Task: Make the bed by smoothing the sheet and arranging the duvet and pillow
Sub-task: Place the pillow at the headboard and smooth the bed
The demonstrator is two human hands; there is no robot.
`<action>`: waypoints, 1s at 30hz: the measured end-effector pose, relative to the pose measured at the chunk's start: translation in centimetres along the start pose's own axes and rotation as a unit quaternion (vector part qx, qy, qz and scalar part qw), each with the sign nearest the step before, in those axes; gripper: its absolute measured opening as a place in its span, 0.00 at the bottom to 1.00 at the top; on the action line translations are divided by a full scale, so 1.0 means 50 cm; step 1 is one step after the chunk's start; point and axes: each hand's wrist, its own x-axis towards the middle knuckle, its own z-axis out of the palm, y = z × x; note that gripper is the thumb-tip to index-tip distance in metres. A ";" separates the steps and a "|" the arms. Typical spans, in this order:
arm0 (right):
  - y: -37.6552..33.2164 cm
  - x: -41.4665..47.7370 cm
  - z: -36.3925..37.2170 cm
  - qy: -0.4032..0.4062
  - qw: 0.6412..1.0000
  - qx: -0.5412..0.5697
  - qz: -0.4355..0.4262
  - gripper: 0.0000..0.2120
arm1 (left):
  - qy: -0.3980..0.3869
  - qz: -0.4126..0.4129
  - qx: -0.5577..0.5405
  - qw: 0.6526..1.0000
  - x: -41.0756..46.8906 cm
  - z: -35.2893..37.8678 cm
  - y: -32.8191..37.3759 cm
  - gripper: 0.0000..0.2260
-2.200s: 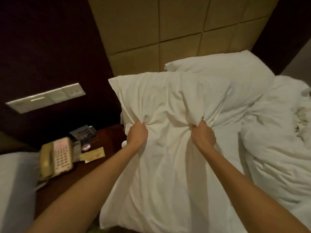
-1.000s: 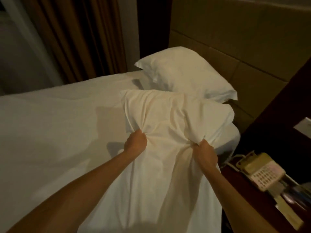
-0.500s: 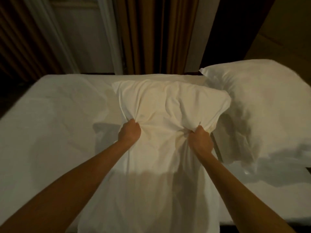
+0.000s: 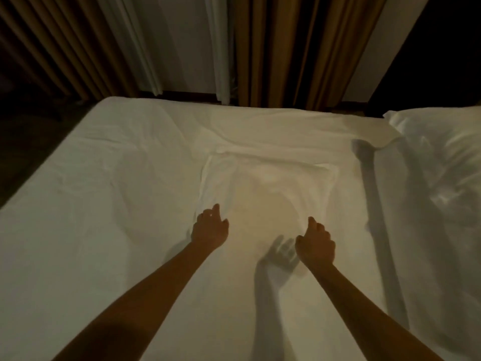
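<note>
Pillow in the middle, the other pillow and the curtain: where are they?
Middle pillow (image 4: 268, 194), head view, its centre.
Other pillow (image 4: 440, 162), head view, its upper face.
Curtain (image 4: 286, 48), head view, a brown fold.

Sheet (image 4: 104, 217): plain white, no print. It reads faintly green-grey toward the left side.
Pillow (image 4: 268, 183), middle of the bed: plain white, with a warm yellowish-cream patch across its near half.
Second pillow (image 4: 437, 178), right edge: plain white, mottled with grey shadow.
Shadow beside my right hand (image 4: 316, 246): soft grey on the white. I also note a long grey shadow band running down the sheet between the two pillows.
Curtains (image 4: 299, 48) beyond the bed: golden brown, plain cloth. The vertical pleats give light and dark stripes, darker brown on the left.
Sheer curtain (image 4: 140, 43): pale grey-white.
Wall (image 4: 182, 35): pale grey.
Upper right corner: near black.
</note>
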 end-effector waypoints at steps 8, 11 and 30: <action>-0.058 0.056 0.071 0.006 0.999 0.000 -0.037 0.27 | 0.002 0.119 0.087 0.989 0.089 0.052 0.031 0.27; -0.090 0.088 0.092 0.010 0.998 0.013 -0.054 0.26 | 0.016 0.148 0.104 0.983 0.119 0.060 0.045 0.26; -0.138 0.389 0.153 -0.002 0.997 -0.010 -0.080 0.25 | -0.002 0.190 0.108 0.976 0.416 0.161 0.189 0.26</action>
